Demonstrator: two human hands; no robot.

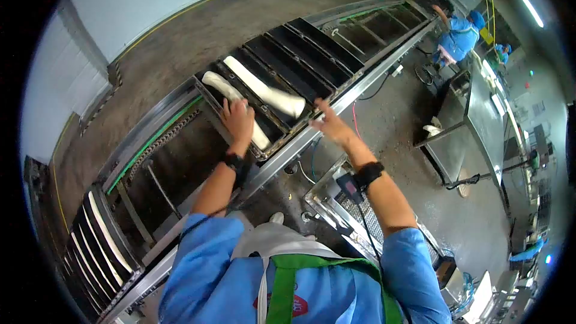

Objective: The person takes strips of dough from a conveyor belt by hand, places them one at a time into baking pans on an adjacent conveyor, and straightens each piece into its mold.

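Observation:
My left hand (pixel 239 123) lies on a long pale roll of dough (pixel 223 86) in the nearest slot of a dark multi-slot baking pan (pixel 282 63). Its fingers are spread over the roll's middle and hide part of it. A second dough roll (pixel 255 81) lies slanted in the neighbouring slot, its near end thicker and a little blurred. Just right of that end, my right hand (pixel 335 127) hovers at the pan's edge with fingers apart, holding nothing that I can see.
The pan sits on a metal conveyor frame (pixel 264 174) with a chain (pixel 159 141). Another pan (pixel 99 252) with several dough strips is at lower left. A perforated metal stand (pixel 360 222) is beside my right arm. A person in blue (pixel 459 39) stands by a steel table (pixel 485 117).

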